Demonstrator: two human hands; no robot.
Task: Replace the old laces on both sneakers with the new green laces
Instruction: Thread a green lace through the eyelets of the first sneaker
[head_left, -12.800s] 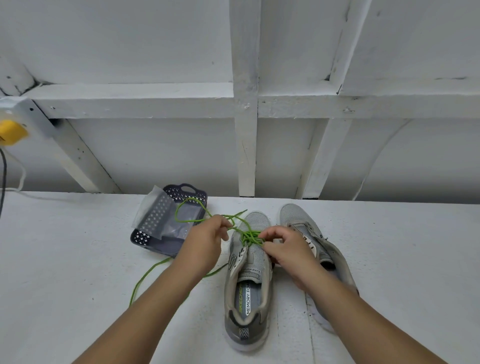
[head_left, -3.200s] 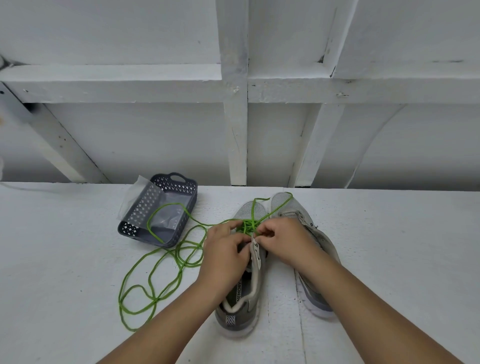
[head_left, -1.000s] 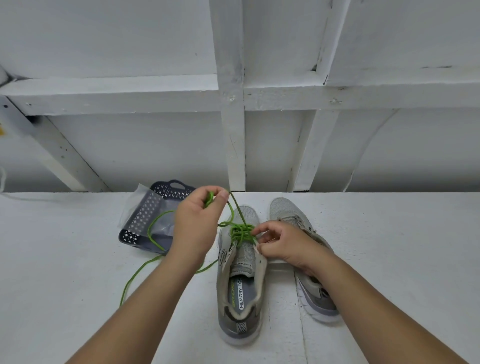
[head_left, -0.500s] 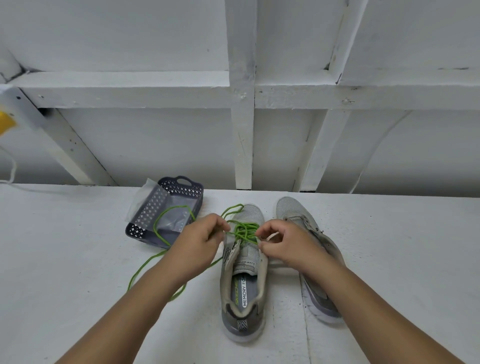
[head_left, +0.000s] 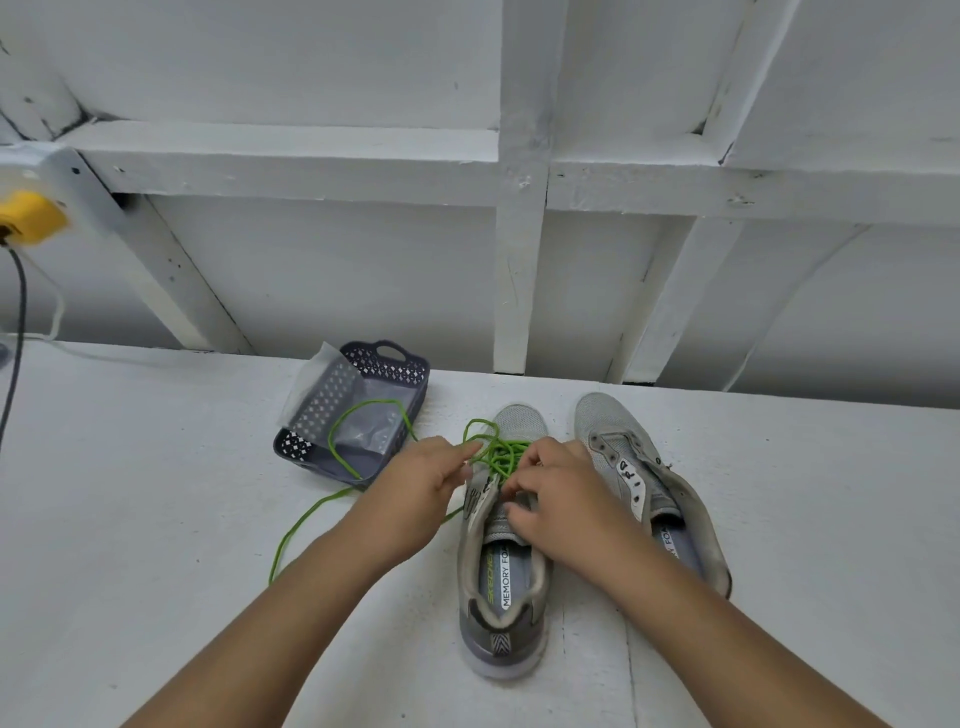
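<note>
Fingers (head_left: 457, 462) of our left hand (head_left: 415, 493) pinched the thin green lace (head_left: 501, 454), just left of the eyelets; our right hand (head_left: 561, 504) curled on the grey mesh sneaker (head_left: 501, 561), toe pointing away on the white table (head_left: 156, 519).

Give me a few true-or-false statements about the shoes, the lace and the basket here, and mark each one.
1. The left hand pinches the green lace. True.
2. The right shoe is already laced in green. False: its eyelets show no lace; only the left shoe carries green lace.
3. The basket sits left of the shoes. True.
4. The lace lies wholly on the shoe. False: it loops over the basket and trails onto the table.
5. The right hand rests on the basket. False: it is at the left shoe's tongue.
</note>
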